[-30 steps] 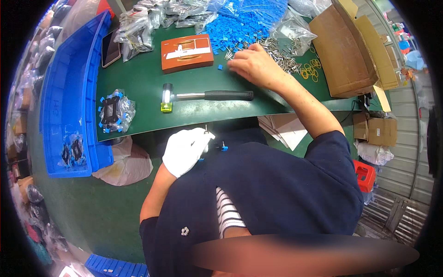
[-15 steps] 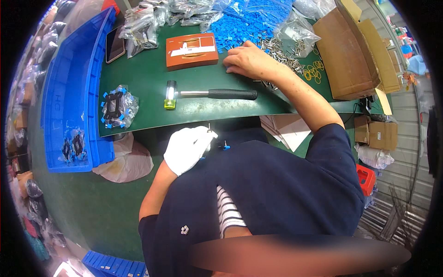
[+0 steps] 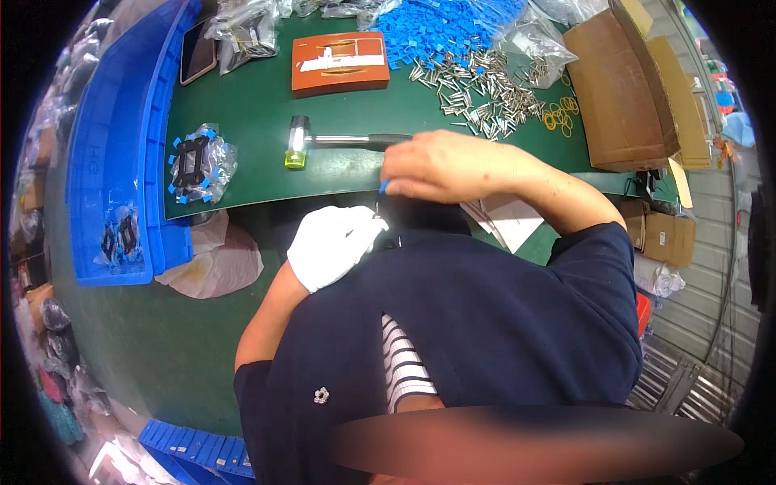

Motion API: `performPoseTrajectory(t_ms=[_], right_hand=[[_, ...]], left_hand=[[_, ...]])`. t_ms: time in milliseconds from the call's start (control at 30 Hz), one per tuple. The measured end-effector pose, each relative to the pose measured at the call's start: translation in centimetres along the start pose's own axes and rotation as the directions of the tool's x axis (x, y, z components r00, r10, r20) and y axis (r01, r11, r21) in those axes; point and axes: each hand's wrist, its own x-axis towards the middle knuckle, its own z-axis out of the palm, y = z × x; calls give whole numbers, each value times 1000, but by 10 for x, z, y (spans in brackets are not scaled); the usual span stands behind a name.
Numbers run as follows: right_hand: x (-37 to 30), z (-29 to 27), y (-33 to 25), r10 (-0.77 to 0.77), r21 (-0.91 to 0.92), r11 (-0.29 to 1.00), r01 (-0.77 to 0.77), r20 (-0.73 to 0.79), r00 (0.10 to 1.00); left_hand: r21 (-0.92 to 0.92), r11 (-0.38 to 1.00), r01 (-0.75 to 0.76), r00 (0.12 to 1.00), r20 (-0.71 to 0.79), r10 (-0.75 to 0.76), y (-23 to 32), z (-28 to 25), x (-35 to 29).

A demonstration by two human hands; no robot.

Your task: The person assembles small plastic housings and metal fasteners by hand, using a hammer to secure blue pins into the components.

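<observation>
My left hand (image 3: pixel 333 249), in a white glove, is closed at the table's near edge, in front of my chest. A thin metal screw (image 3: pixel 377 209) stands upright at its fingertips, and another thin metal tip shows just to the right. The part that they rise from is mostly hidden by the glove and against my dark top. Just above the screw, my bare right hand (image 3: pixel 444 168) pinches a small blue plastic piece (image 3: pixel 383 187). Behind that hand lies a mallet (image 3: pixel 339 141) with a clear and yellow head; the hand covers its grip end.
Blue plastic pieces (image 3: pixel 436 32) and loose metal screws (image 3: pixel 493 97) are heaped at the back, by yellow rubber bands (image 3: pixel 558 115) and a cardboard box (image 3: pixel 618 89). An orange-brown box (image 3: pixel 339 73) stands mid-table. Left are a bagged black frame with blue clips (image 3: pixel 191 164) and a blue crate (image 3: pixel 105 153).
My right hand has come back from the heap of blue pieces and screws toward my left hand, with a blue piece in its fingers. My left hand stays nearly in place.
</observation>
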Motion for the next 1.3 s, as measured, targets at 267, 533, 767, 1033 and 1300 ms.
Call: performPoseTrajectory(t_ms=[267,533,767,1033,1300], right_hand=[[-1,9,-14,24,110,993,-39,136,990],[0,15,-14,32,143,988,-62,203,979],[-3,1,-18,47,102,993,-66,176,983],[-2,4,-19,28,97,994,-49,211,977],[-4,9,-27,78,50,994,-94,260,962]], left_hand=[[79,996,-32,999,-16,33,1,3,1],[66,996,-58,998,-23,59,4,3,0],[102,991,-88,996,-17,90,9,2,3],[148,978,-147,987,-37,154,10,4,4],[226,949,-219,974,-7,227,10,6,0]])
